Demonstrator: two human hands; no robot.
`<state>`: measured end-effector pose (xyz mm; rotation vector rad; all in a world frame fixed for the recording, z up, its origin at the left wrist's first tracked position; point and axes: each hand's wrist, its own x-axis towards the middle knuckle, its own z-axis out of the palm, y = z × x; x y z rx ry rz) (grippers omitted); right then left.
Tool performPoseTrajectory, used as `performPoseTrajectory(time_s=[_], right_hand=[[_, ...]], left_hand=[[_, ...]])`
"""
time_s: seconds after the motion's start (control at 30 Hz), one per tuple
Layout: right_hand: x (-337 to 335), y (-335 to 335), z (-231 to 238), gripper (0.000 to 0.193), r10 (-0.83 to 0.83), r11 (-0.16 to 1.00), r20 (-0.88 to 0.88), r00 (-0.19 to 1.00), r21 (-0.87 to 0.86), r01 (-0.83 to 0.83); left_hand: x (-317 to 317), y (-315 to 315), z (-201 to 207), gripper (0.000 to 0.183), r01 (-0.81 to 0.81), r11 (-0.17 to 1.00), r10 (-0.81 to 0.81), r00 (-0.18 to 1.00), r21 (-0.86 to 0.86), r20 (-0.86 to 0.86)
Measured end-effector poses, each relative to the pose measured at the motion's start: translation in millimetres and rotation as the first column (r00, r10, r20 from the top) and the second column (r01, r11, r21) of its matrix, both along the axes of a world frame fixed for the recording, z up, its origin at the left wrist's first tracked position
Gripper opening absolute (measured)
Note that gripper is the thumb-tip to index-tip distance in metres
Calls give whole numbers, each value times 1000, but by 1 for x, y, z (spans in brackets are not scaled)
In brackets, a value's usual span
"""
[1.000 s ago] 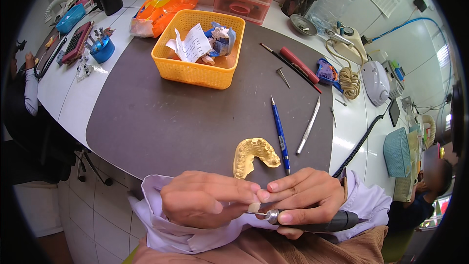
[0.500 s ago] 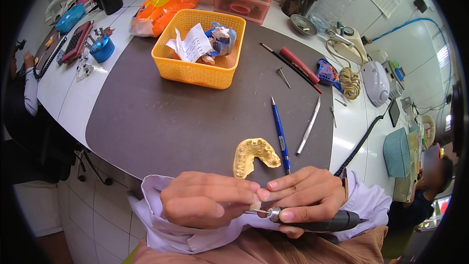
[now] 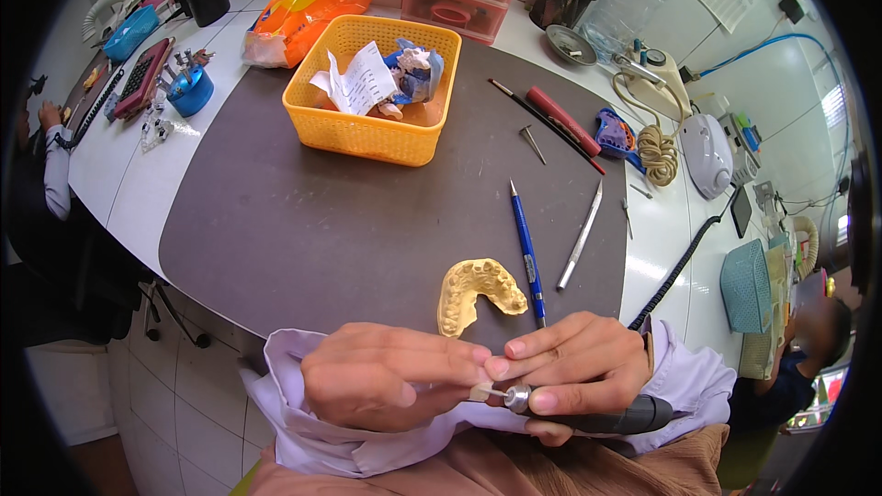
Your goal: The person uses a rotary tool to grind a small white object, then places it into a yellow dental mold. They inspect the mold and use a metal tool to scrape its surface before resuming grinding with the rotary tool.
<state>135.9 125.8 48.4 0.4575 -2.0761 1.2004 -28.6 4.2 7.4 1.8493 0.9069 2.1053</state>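
My right hand (image 3: 588, 363) is wrapped round a dark rotary handpiece (image 3: 625, 415) with a silver nose. Its thin bit meets a small cream, tooth-like piece (image 3: 480, 391), which my left hand (image 3: 381, 372) pinches between its fingertips. The fingertips of both hands touch above the bit, and fingers partly hide the small piece. Just beyond my hands, a yellowish plaster dental cast (image 3: 459, 298), shaped like a horseshoe, lies on the grey mat (image 3: 349, 230). A blue mechanical pencil (image 3: 526, 243) and a silver craft knife (image 3: 582, 234) lie right of the cast.
At the back stands a yellow basket (image 3: 363, 140) holding paper and blue-and-white lumps. A red wax stick (image 3: 562, 119), a slim brush (image 3: 542, 124) and a nail-like bit (image 3: 532, 144) lie to its right. A black coiled cord (image 3: 678, 266) runs along the right side. A person's arm (image 3: 57, 170) shows far left.
The small piece has turned slightly against the bit, and its pale side shows more. Both hands stay in nearly the same place.
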Motion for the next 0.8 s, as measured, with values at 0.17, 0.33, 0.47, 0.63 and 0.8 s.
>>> performPoseTrajectory(time_s=[0.17,0.33,0.47,0.63,0.8], right_hand=[[-1,-1,-3,22,4,1000,-38,999,-2,-4],[-2,0,-4,23,28,1000,-50,998,15,-27],[1,0,1,27,17,1000,26,1000,2,-17],[2,1,-2,29,58,998,12,998,17,-58],[-1,-1,-2,22,34,995,-40,999,-90,-38]], left_hand=[[-1,0,2,70,27,999,-27,1000,-26,13],[-1,-1,2,68,21,999,-21,1000,-41,13],[0,-2,3,68,2,999,-1,1000,-50,8],[-2,-1,2,69,35,999,-34,999,-42,9],[-2,-1,3,69,-13,999,12,999,-40,-32]])
